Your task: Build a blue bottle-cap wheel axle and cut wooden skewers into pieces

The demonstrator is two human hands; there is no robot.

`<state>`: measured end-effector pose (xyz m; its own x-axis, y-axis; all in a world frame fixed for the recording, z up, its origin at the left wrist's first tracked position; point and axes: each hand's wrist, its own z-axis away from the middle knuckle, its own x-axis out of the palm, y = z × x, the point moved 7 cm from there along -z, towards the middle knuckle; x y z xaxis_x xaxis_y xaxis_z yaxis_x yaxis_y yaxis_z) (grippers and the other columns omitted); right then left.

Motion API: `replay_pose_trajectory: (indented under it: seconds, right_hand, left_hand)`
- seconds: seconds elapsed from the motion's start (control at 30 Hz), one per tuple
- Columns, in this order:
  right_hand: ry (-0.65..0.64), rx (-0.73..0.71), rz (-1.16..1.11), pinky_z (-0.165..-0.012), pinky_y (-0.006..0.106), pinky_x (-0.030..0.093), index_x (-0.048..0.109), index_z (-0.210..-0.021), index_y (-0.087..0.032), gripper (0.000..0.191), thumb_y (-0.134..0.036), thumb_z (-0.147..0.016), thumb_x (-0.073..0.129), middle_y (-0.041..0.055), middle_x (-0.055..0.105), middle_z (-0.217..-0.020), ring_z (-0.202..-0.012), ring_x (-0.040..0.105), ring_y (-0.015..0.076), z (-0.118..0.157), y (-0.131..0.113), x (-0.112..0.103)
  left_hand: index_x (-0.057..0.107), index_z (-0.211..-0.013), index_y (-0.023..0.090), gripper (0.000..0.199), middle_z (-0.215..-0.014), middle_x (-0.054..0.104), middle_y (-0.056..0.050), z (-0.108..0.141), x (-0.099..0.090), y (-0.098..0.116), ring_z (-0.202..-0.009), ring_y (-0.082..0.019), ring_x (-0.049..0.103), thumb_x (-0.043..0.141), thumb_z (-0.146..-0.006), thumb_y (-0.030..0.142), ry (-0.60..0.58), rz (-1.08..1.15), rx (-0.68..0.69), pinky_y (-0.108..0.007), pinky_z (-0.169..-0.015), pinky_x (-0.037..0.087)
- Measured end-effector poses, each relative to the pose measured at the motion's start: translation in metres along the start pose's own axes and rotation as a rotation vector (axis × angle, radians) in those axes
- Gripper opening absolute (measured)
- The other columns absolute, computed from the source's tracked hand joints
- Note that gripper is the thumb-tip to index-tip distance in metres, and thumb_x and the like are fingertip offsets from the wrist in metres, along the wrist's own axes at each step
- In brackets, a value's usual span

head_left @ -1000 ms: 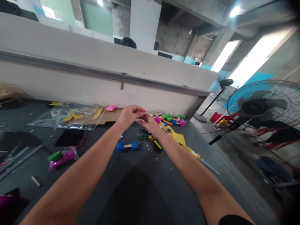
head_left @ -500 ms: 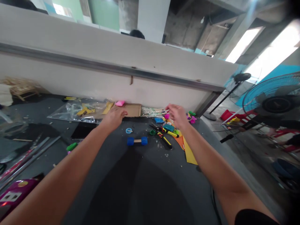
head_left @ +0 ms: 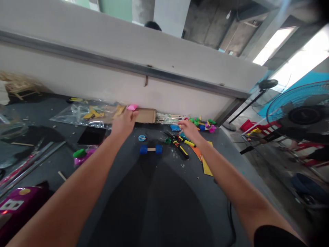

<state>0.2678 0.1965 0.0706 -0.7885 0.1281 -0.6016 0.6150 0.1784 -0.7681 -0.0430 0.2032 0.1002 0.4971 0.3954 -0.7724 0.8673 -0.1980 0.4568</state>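
My left hand (head_left: 123, 122) hovers beside a shallow cardboard box (head_left: 145, 116) and a small pink packet (head_left: 132, 107). Its fingers are loosely bent and apart, with nothing visible in them. Over craft bits on the right, my right hand (head_left: 190, 131) reaches with fingers stretched leftward, slightly blurred; I see no object between them. Close to its fingertips lie a blue packet (head_left: 175, 127) and a bundle of thin sticks in clear wrap (head_left: 167, 118). Between my arms, a small dumbbell shape with blue ends and a pale bar (head_left: 151, 149) lies on the table, untouched.
Yellow-and-black pliers (head_left: 183, 151), a light blue ring (head_left: 141, 138) and yellow paper (head_left: 207, 168) lie mid-table. Clear plastic bags (head_left: 74, 118) are at the back left, with a purple device (head_left: 19, 209) at the front left. A white partition stands behind; a fan (head_left: 304, 115) is at right.
My right hand has moved down and toward me, from the stick ends to over the craft bits, its fingers straightening. My left hand has shifted slightly left; the view has tilted down.
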Motion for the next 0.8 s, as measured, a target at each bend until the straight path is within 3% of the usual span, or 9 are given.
replay_pose_trajectory:
  seconds: [0.1, 0.17, 0.23, 0.3, 0.33, 0.43, 0.53, 0.67, 0.8]
  right_hand:
    - [-0.203, -0.136, 0.202, -0.08, 0.033, 0.042, 0.065, -0.092, -0.02, 0.018, -0.024, -0.079, 0.054, 0.0057, 0.066, -0.09, -0.085, 0.058, 0.0201, -0.006, -0.033, 0.066]
    - [-0.28, -0.171, 0.332, -0.08, 0.035, 0.042, 0.067, -0.077, -0.019, 0.022, -0.03, -0.084, 0.049, 0.008, 0.066, -0.08, -0.082, 0.06, 0.0226, -0.006, -0.046, 0.089]
    - [-0.233, -0.208, 0.421, -0.082, 0.037, 0.041, 0.067, -0.071, -0.017, 0.028, -0.029, -0.086, 0.046, 0.0107, 0.066, -0.076, -0.084, 0.059, 0.0253, -0.003, -0.053, 0.092]
    - [-0.138, -0.284, 0.41, -0.087, 0.038, 0.039, 0.067, -0.086, -0.017, 0.02, -0.017, -0.083, 0.047, 0.0114, 0.066, -0.091, -0.095, 0.057, 0.0257, 0.007, -0.058, 0.086]
    - [-0.099, -0.328, 0.37, -0.09, 0.038, 0.038, 0.064, -0.098, -0.018, 0.026, -0.012, -0.08, 0.047, 0.0107, 0.064, -0.102, -0.103, 0.053, 0.0249, 0.015, -0.06, 0.083]
    - [0.003, -0.39, 0.234, -0.099, 0.039, 0.035, 0.049, -0.122, -0.019, 0.046, -0.011, -0.077, 0.048, 0.0098, 0.053, -0.122, -0.116, 0.045, 0.0234, 0.044, -0.056, 0.078]
    - [0.058, -0.313, 0.147, -0.093, 0.039, 0.041, 0.048, -0.121, -0.018, 0.041, -0.018, -0.08, 0.048, 0.0111, 0.055, -0.114, -0.103, 0.052, 0.0223, 0.071, -0.043, 0.083]
    - [-0.007, -0.264, 0.169, -0.091, 0.039, 0.042, 0.051, -0.116, -0.018, 0.042, -0.02, -0.075, 0.054, 0.0106, 0.056, -0.109, -0.098, 0.053, 0.0229, 0.092, -0.034, 0.099]
    - [-0.072, -0.306, 0.208, -0.094, 0.042, 0.039, 0.051, -0.117, -0.018, 0.05, -0.021, -0.068, 0.062, 0.0107, 0.056, -0.111, -0.103, 0.05, 0.0252, 0.098, -0.034, 0.107]
  left_hand:
    - [0.063, -0.083, 0.018, 0.022, -0.086, 0.064, -0.011, 0.0, 0.023, 0.025, -0.094, -0.028, 0.057, 0.051, -0.082, 0.036, -0.083, 0.028, 0.145, -0.036, -0.084, 0.039]
    - [0.061, -0.099, 0.018, 0.027, -0.105, 0.061, -0.013, 0.001, 0.026, 0.031, -0.105, -0.029, 0.052, 0.059, -0.075, 0.03, -0.061, 0.032, 0.233, -0.037, -0.089, 0.037]
    - [0.061, -0.101, 0.016, 0.03, -0.106, 0.06, -0.015, 0.003, 0.027, 0.021, -0.104, -0.031, 0.052, 0.059, -0.075, 0.032, -0.081, 0.002, 0.215, -0.041, -0.09, 0.037]
    - [0.064, -0.09, 0.016, 0.025, -0.091, 0.063, -0.014, 0.009, 0.028, 0.006, -0.097, -0.031, 0.056, 0.049, -0.083, 0.033, -0.154, -0.028, 0.155, -0.044, -0.088, 0.038]
    - [0.065, -0.09, 0.016, 0.025, -0.089, 0.063, -0.013, 0.014, 0.025, 0.001, -0.097, -0.031, 0.056, 0.045, -0.084, 0.03, -0.157, -0.039, 0.161, -0.044, -0.089, 0.038]
    - [0.052, -0.12, 0.018, 0.04, -0.114, 0.056, -0.013, 0.035, 0.007, -0.003, -0.113, -0.03, 0.048, 0.048, -0.08, 0.017, -0.02, -0.035, 0.247, -0.042, -0.097, 0.034]
    - [0.046, -0.126, 0.016, 0.046, -0.118, 0.053, -0.015, 0.058, 0.001, -0.007, -0.109, -0.028, 0.05, 0.051, -0.081, 0.026, 0.029, 0.087, 0.174, -0.04, -0.095, 0.038]
    - [0.049, -0.12, 0.021, 0.049, -0.112, 0.055, -0.009, 0.086, 0.021, -0.005, -0.087, -0.021, 0.059, 0.055, -0.079, 0.046, -0.152, 0.245, 0.102, -0.035, -0.079, 0.047]
    - [0.05, -0.121, 0.024, 0.062, -0.111, 0.055, -0.008, 0.106, 0.041, -0.005, -0.096, -0.025, 0.057, 0.069, -0.066, 0.047, -0.314, 0.275, 0.16, -0.038, -0.085, 0.045]
